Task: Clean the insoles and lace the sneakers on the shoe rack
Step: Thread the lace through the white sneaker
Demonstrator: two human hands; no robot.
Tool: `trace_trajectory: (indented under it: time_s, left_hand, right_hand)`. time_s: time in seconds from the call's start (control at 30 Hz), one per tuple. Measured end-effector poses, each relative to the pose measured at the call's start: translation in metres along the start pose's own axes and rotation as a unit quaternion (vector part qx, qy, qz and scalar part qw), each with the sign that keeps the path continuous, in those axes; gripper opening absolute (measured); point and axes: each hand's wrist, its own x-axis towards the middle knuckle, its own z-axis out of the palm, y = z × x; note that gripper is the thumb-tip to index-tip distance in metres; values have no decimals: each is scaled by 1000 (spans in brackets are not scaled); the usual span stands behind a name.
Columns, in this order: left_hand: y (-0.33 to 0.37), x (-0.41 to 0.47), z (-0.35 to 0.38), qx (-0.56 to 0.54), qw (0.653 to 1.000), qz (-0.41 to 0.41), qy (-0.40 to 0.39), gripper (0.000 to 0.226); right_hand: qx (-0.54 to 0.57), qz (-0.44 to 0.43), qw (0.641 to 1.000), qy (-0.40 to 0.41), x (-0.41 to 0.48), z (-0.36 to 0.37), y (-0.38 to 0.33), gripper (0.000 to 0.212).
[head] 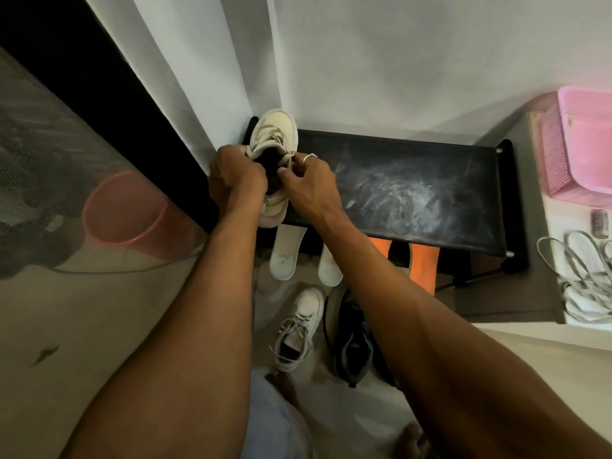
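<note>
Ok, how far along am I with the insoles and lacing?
Looks done: white insoles and orange insoles are out, showing below the shoe rack; cleanliness is unclear. In hand: the left hand grips the cream sneaker on the rack while the right hand pinches its lace. Left: the white sneaker and black sneaker on the floor, and loose laces on the counter.

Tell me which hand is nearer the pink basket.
Right. The right hand holds the cream sneaker on its side facing the pink basket; the left hand holds its opposite side, farther away.
</note>
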Motion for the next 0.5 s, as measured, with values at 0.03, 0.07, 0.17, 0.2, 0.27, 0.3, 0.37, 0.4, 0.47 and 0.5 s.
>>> trace_trajectory:
  time_s: [0.03,0.07,0.17,0.2,0.27,0.3,0.37,0.4,0.47,0.5]
  left_hand:
    - [1,-1,1,-5,1000,3,3,26]
    - [0,-1,1,-12,1000,3,5,26]
    - [-2,-1,2,-43,999,4,4,24]
    - [-2,-1,3,-51,999,1,3,24]
    - [-2,-2,1,-62,998,-7,-2,26]
    - [-2,-4,-1,-61,998,-12,-6,28]
    - [-1,-8,-4,-51,999,-14,-6,33]
    - [0,-11,-7,-47,999,-12,-1,37]
    - [1,-18,-17,-49,999,7,18,41]
    - [3,-22,-24,-49,998,30,32,38]
  right_hand:
    - [0,1,1000,-3,1,2,2,20]
    - [3,0,1000,-5,2,5,5,22]
    - [15,-17,1000,-10,3,10,14,26]
    - [15,-22,1000,-10,3,11,16,26]
    - [15,-23,1000,-14,3,15,17,27]
    - [13,-22,1000,-14,2,15,15,26]
    - [0,-23,1000,-6,-3,13,12,21]
    - [-1,-24,1000,4,-8,9,10,19]
    - [1,-24,999,30,-23,-1,7,15]
    - [1,-17,999,43,-34,-8,8,14]
